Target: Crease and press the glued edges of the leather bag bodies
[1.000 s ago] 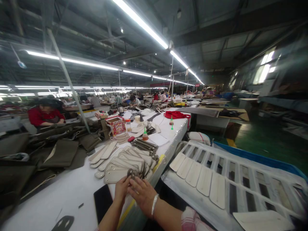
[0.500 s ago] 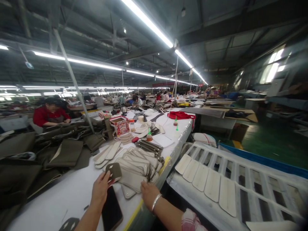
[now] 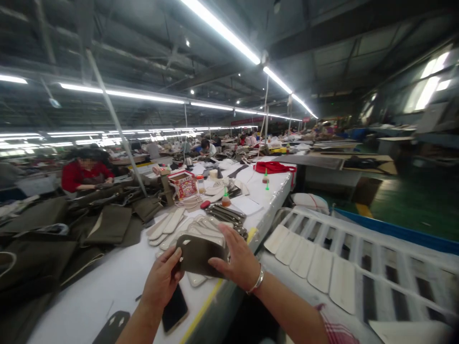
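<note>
My left hand (image 3: 163, 274) is closed on the left end of a dark olive leather piece (image 3: 201, 255), which has rounded corners and small pale cut-outs. The thumb lies on its front face. At the piece's other end, my right hand (image 3: 238, 255) has its fingers stretched out and its thumb apart, with the thumb tip over the face. A silver bracelet circles that wrist. Behind the piece, a pile of pale leather strips (image 3: 201, 227) lies on the white table (image 3: 86, 294). Below my left hand is a black phone (image 3: 175, 310).
Another dark piece (image 3: 112, 327) lies near the front edge. Dark leather panels (image 3: 109, 224) fill the left. Further back stand a patterned box (image 3: 182, 185) and a glue bottle (image 3: 225, 197). At right, a white slatted rack (image 3: 342, 241) bears pale pieces. A co-worker (image 3: 88, 174) sits at far left.
My right hand has left the pale strips and come up to the dark leather piece, its fingers spreading. The piece has moved right and now shows its broad face. The view has shifted slightly left.
</note>
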A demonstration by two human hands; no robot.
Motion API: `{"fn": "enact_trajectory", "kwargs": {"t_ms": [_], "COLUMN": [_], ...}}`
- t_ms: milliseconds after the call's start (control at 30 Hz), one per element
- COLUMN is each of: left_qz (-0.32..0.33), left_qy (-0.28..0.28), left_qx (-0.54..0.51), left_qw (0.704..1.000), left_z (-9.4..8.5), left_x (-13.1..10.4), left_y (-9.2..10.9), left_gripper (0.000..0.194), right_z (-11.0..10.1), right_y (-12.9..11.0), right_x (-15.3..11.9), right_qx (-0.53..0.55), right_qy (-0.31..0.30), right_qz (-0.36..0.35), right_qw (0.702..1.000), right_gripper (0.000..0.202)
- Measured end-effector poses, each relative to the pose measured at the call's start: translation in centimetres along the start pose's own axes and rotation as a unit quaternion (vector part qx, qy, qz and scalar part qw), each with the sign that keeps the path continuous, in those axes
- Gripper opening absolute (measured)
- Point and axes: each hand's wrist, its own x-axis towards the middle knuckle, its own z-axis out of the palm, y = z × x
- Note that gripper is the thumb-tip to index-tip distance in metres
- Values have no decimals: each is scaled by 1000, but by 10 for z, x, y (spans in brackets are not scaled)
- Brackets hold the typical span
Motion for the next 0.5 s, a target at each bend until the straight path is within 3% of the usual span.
{"fn": "enact_trajectory", "kwargs": {"t_ms": [133, 200, 267, 333, 400, 500], "left_qz": [-80, -89, -65, -11, 22, -6], "left_qy": [-99, -146, -182, -190, -161, -112], "left_qx": [41, 82, 173, 315, 399, 381], "left_qw": [991, 982, 966, 930, 903, 918], "left_z": [37, 52, 68, 85, 104, 130], "left_x": [-24, -34, -43, -50, -54, -62], "left_y": [-23, -34, -38, -37, -33, -33], "left_gripper": [21, 24, 24, 21, 22, 26], "right_z": [-48, -67, -86, -108, -134, -176], "right_y": [-2, -3, -4, -5, -2, 12], "right_x": [-32, -53, -70, -82, -93, -127], "right_qx": [75, 89, 85, 80, 84, 129], "right_qy": [-180, -205, -189, -192, -214, -279], "right_qz": [124, 181, 208, 210, 218, 287], "right_qw": [973, 958, 956, 955, 948, 907], "right_gripper": [45, 33, 29, 27, 29, 27]}}
